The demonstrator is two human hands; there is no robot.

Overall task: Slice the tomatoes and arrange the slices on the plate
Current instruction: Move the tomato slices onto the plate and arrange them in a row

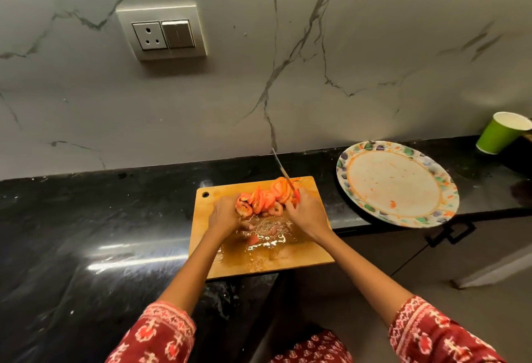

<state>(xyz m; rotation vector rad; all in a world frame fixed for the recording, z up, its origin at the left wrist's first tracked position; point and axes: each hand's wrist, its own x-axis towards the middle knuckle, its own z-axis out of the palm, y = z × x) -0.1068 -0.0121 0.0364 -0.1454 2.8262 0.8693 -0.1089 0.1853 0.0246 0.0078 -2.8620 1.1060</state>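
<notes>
Grey marble-look wall panelling (288, 60) with dark veins fills the upper half of the frame, and a white rectangular socket-and-switch plate (161, 32) is set into it at upper left. Below it a glossy black stone countertop (86, 233) runs across the middle of the frame and drops away at lower centre, where pale cabinet fronts (403, 250) with a dark handle show at right.

At centre, a rectangular wooden chopping board (305, 250) with a hole in its upper left corner lies on the countertop, its near part wet with juice and seeds. To the right of the board, apart from it, a round white plate with a multicoloured patterned rim (397, 184) sits on the counter, smeared with a few orange specks and holding no slices. At the far right edge a green paper cup (498, 135) appears tilted.

Both forearms reach up from the bottom of the frame in red patterned sleeves (161, 334). The left hand (223, 214) is curled at the left side of a heap of orange-red tomato slices (266, 198) on the upper middle of the board, touching it. The right hand (306, 211) grips the red handle of a thin-bladed knife (280, 168), whose blade points up and left over the board's far edge, with the slices just beside it. One small tomato piece (252, 239) lies alone in the juice.
</notes>
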